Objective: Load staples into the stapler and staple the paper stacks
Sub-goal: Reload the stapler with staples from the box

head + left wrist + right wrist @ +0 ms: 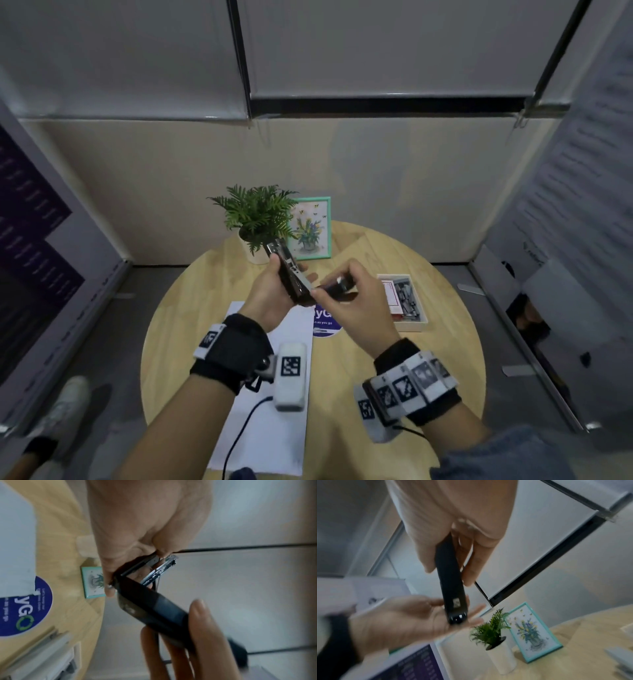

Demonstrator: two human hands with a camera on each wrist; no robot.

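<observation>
Left hand: left hand [270, 294] holds the base half of the stapler [291, 274] above the table, palm turned up, fingers wrapped loosely round the metal channel; the thumb presses near the hinge.
Right hand: right hand [356, 301] pinches the black top arm of the stapler between thumb and fingers, swung away from the base, so the tool stands open in a V (hinge toward the person).
Stapler: smooth black plastic shell, long and rounded at the nose; inside, a bright steel staple channel with slots, and a thin coiled spring visible in the right wrist view.
Staple box: shallow pale rectangular box [406, 303] lies on the table just right of the hands, holding grey metal pieces and a red-printed card.
Paper: white flat paper sheets [260, 411] lie on the table beneath the left forearm, corners square.
Table: round, light wood-grain table [445, 342] with a blue circular sticker [325, 325] at its middle, partly covered by the paper.
Behind: leafy green potted plant [257, 216] in a white cylindrical pot, beside a picture [310, 229] in a teal frame showing painted flowers.
</observation>
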